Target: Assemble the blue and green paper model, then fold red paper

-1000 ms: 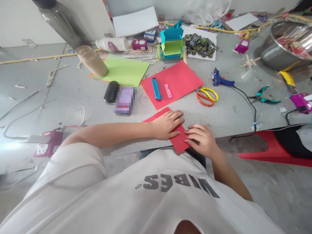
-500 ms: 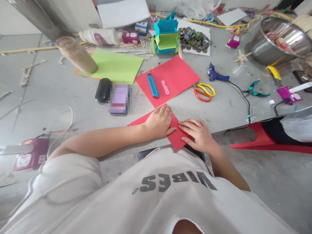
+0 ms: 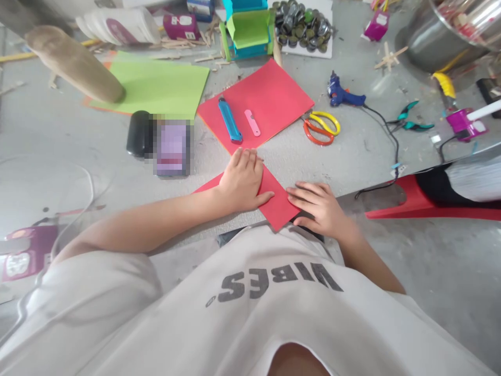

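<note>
A red paper (image 3: 277, 201) lies at the table's front edge, one corner reaching past it toward my shirt. My left hand (image 3: 241, 180) rests flat on it, fingers pointing away and thumb out to the right. At the paper's right edge is my right hand (image 3: 315, 206), its fingers spread and their tips touching the paper. Just beyond, a larger red sheet (image 3: 274, 99) carries a blue cutter (image 3: 230, 120) and a small pink cutter (image 3: 252, 122). Scissors (image 3: 321, 128) with yellow and orange handles lie beside that sheet's right corner.
Green sheets (image 3: 156, 83), a brown cylinder (image 3: 78, 62) and a black case (image 3: 139, 134) are at left. Bottle caps (image 3: 301, 26) are behind. A glue gun (image 3: 344, 94), pliers (image 3: 409, 120) and a metal bowl (image 3: 426, 42) stand right; a red chair (image 3: 415, 203) is beyond the edge.
The view has tilted down and shifted, so the tabletop things appear higher and mostly further left. Both hands keep nearly the same places on the red paper.
</note>
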A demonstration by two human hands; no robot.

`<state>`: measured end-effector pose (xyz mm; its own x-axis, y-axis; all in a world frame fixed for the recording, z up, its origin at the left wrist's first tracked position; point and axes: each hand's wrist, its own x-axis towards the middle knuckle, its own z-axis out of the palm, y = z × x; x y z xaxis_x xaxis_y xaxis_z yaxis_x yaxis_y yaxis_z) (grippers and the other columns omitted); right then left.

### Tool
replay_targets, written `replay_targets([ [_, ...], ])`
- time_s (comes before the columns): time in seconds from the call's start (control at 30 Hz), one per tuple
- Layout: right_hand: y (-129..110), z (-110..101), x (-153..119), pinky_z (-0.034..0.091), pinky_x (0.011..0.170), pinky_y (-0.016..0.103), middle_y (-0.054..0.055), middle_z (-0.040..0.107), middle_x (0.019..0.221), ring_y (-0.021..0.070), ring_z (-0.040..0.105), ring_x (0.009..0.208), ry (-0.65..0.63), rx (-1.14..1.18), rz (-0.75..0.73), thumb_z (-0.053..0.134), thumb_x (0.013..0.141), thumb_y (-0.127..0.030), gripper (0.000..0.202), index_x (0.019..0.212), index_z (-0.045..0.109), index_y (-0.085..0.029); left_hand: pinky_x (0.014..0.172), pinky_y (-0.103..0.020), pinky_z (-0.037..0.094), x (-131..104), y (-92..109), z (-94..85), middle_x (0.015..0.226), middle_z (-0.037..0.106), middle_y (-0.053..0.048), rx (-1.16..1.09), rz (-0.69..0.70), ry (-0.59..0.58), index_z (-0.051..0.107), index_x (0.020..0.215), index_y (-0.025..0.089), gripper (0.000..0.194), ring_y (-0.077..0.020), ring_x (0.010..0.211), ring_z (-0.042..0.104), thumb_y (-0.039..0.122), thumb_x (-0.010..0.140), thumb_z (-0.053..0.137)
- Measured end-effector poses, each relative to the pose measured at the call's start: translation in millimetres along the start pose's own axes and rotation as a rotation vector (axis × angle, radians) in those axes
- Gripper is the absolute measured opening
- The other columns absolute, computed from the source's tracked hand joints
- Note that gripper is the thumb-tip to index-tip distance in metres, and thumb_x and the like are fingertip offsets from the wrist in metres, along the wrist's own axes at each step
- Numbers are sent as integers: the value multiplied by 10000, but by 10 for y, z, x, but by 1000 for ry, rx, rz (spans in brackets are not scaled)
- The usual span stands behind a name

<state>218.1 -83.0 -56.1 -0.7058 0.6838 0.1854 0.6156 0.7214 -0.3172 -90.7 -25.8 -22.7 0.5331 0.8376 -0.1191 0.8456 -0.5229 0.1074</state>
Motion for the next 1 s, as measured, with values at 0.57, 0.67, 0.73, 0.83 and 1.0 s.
replay_targets([
  [0.57, 604, -437, 911, 590, 1195, 567, 129, 923, 1294, 356, 852, 1270, 208, 125, 115, 588, 1211, -590, 465, 1224, 922, -266, 1449, -633, 444, -91, -108, -66, 1961, 403, -332, 36, -44, -63, 458, 1859, 1, 996, -526, 1836, 421, 654, 1132, 649],
  [0.67, 778, -407, 1674, 547, 1220, 562, 168, 844, 1523, 386, 759, 1419, 19, 24, 25, 703, 1165, -459, 398, 1432, 870, -214, 1469, -635, 427, -101, -194, -66, 1966, 398, -322, 23, -20, -80, 465, 1858, 14, 993, -512, 1839, 426, 661, 1131, 661],
  [0.73, 804, -334, 2043, 489, 1275, 584, 192, 771, 1655, 419, 661, 1556, -100, -87, -23, 775, 1143, -415, 415, 1487, 849, -196, 1470, -634, 432, -99, -267, -55, 1955, 419, -323, 8, -4, -61, 477, 1849, 16, 986, -506, 1835, 438, 671, 1134, 652],
  [0.83, 782, -239, 2306, 480, 1267, 586, 213, 769, 1645, 427, 668, 1543, -190, -179, 4, 783, 1163, -372, 397, 1495, 844, -163, 1465, -625, 450, -92, -398, -48, 1943, 448, -311, -1, 7, -42, 499, 1839, 37, 973, -492, 1834, 447, 691, 1133, 641],
  [1.0, 825, -154, 2342, 521, 1140, 540, 197, 797, 1573, 401, 726, 1403, -152, -173, 46, 778, 1184, -405, 368, 1474, 866, -196, 1494, -626, 415, -67, -592, -67, 1962, 409, -312, 5, 27, -52, 492, 1843, 35, 990, -484, 1855, 412, 713, 1137, 646],
])
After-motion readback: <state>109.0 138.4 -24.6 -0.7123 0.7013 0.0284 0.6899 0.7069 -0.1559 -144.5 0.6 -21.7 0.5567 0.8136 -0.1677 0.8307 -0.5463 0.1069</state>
